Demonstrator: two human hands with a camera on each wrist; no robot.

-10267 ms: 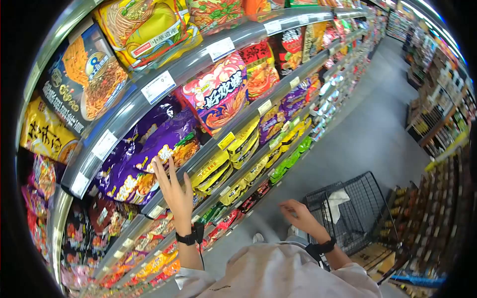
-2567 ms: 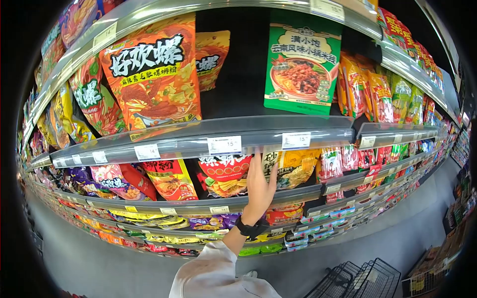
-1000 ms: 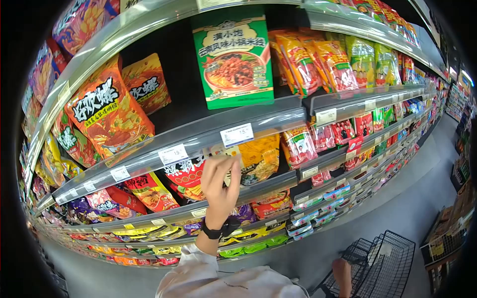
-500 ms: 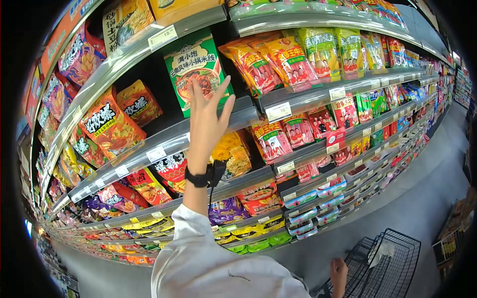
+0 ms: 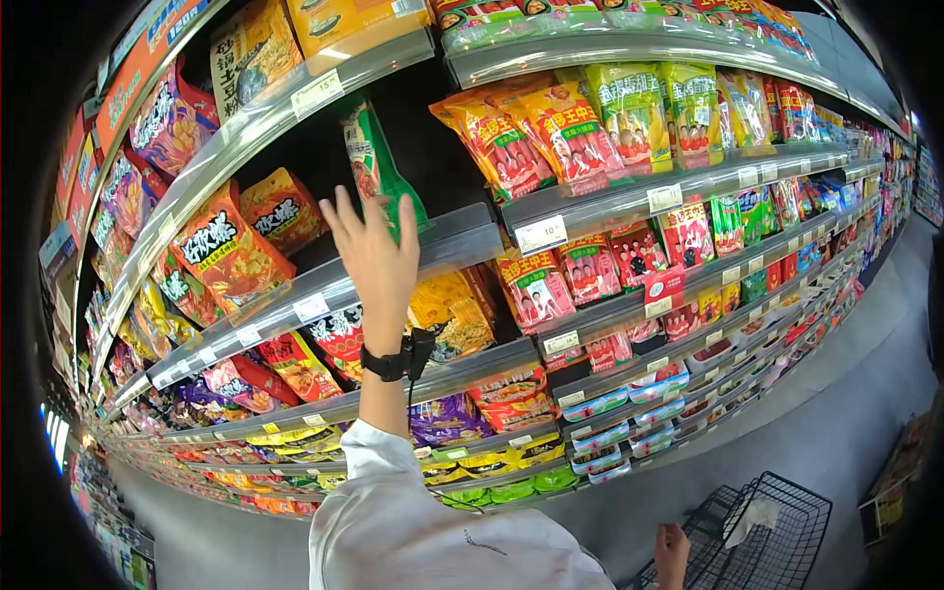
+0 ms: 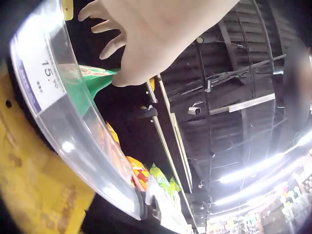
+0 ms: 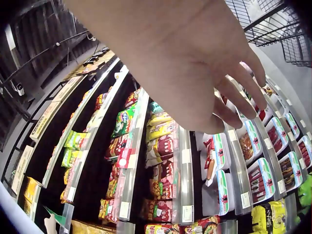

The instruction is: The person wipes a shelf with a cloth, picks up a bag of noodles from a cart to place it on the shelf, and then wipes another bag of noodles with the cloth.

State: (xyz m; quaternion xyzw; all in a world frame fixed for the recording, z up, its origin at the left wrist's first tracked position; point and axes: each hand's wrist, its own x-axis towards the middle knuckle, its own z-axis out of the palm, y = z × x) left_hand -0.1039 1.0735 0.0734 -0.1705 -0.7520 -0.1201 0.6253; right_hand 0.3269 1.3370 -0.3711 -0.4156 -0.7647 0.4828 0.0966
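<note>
My left hand (image 5: 379, 258) reaches up to the shelf with its fingers spread, right in front of a green rice noodle bag (image 5: 366, 147). The bag stands turned on the shelf, showing its narrow side and part of its printed front; the hand covers some of its lower part. In the left wrist view the bag's green corner (image 6: 80, 95) shows behind the clear shelf edge, below the fingers. Low by the shopping cart hangs my right hand (image 5: 672, 551), fingers loosely curled. Nothing lies in it in the right wrist view.
A clear price rail (image 5: 457, 236) runs along the shelf front. Orange noodle bags (image 5: 231, 251) stand left of the green bag, sausage packs (image 5: 492, 138) to its right. A black wire shopping cart (image 5: 777, 536) holding something white stands on the grey floor (image 5: 836, 364).
My left hand rose from the lower shelf to the green bag, which has turned from facing front to nearly side-on. My view has shifted right along the shelves.
</note>
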